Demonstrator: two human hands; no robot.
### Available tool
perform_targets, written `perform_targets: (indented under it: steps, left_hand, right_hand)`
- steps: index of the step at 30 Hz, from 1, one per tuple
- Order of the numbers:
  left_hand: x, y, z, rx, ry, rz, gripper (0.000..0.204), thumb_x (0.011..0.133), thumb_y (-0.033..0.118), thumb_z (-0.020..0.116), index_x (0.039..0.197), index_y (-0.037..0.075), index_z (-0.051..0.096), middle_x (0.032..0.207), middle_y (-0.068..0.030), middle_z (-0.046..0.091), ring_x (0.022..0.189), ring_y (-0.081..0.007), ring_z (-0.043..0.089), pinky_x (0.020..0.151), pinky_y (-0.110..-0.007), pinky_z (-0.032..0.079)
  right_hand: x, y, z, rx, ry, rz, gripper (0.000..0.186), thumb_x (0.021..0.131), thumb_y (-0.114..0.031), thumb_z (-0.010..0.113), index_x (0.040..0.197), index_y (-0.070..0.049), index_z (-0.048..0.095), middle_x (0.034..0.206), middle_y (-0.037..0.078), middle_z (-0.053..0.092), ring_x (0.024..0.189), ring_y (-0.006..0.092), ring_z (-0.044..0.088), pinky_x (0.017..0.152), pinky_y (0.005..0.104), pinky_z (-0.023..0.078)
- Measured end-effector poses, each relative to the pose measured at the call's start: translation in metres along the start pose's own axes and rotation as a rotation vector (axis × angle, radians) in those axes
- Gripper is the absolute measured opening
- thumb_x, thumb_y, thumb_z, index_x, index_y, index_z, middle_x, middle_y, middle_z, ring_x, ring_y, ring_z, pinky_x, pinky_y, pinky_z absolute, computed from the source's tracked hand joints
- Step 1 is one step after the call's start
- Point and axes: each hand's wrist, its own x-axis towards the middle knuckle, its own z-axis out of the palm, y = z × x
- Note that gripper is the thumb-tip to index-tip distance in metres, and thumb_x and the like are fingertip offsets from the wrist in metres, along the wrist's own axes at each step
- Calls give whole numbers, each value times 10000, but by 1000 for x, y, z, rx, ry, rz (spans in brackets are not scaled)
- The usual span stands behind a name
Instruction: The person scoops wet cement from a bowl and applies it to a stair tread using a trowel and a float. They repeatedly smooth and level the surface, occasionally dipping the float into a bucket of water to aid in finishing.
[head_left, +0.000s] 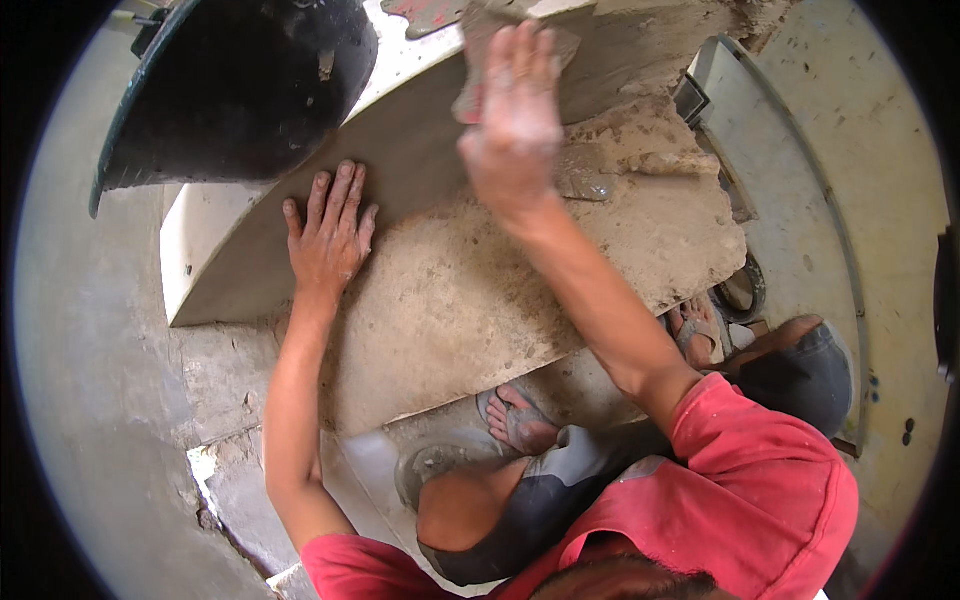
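My left hand (332,225) lies flat with fingers spread on the smooth grey face of a curved, white-edged panel (410,165). Farther right and higher up, my right hand (515,120), smeared with pale dust and blurred by motion, presses a flat grey pad (478,50) against the same face. A reddish bit shows at the pad's edge; its exact kind I cannot make out. Right of that hand, a trowel (588,184) with a worn handle rests on a dusty tan board (470,290).
A large black bucket (240,90) looms at the upper left, over the panel's edge. A mud-smeared plate-like piece (425,12) is at the top. My sandalled feet are beside the board. On the right stands a curved pale panel (790,210). Cracked slabs (240,490) lie lower left.
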Motion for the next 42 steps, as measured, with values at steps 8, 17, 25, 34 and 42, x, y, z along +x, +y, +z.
perform_targets:
  steps: [8, 17, 25, 34, 42]
  left_hand:
    - [5, -3, -2, -8, 85, 25, 625, 1003, 523, 644, 1580, 297, 558, 1673, 102, 466, 1542, -159, 405, 1278, -543, 186]
    - [-4, -5, 0, -25, 39, 12, 638, 999, 534, 650, 1586, 302, 554, 1661, 97, 484, 1542, -165, 410, 1293, -546, 153]
    - [-9, -7, 3, -36, 35, 13, 631, 1001, 526, 649, 1582, 296, 561, 1672, 90, 470, 1552, -169, 398, 1300, -538, 134]
    - [-8, -4, 0, -87, 5, -4, 608, 988, 488, 676, 1556, 291, 589, 1640, 85, 510, 1506, -164, 447, 1250, -529, 247]
    - [-28, -20, 8, -41, 85, -1, 568, 1006, 455, 666, 1547, 296, 592, 1631, 107, 513, 1509, -137, 436, 1263, -496, 232]
  right_hand:
    - [-61, -42, -35, 451, -110, 39, 733, 874, 97, 570, 1588, 97, 405, 1617, 314, 438, 1463, 453, 503, 1122, 483, 555]
    - [-20, -27, -17, 289, -55, 284, 710, 841, 105, 581, 1539, 134, 453, 1512, 352, 536, 1389, 442, 586, 1215, 438, 468]
    - [-11, 1, -53, 369, -9, 257, 692, 847, 127, 569, 1529, 147, 456, 1487, 349, 564, 1330, 469, 626, 1112, 463, 565]
    - [-56, -93, -21, 579, -196, 170, 745, 828, 89, 532, 1564, 129, 424, 1559, 346, 496, 1448, 475, 515, 1245, 519, 414]
    - [18, -12, -41, 306, 52, 328, 552, 951, 73, 552, 1498, 124, 507, 1538, 346, 500, 1393, 473, 562, 1141, 459, 547]
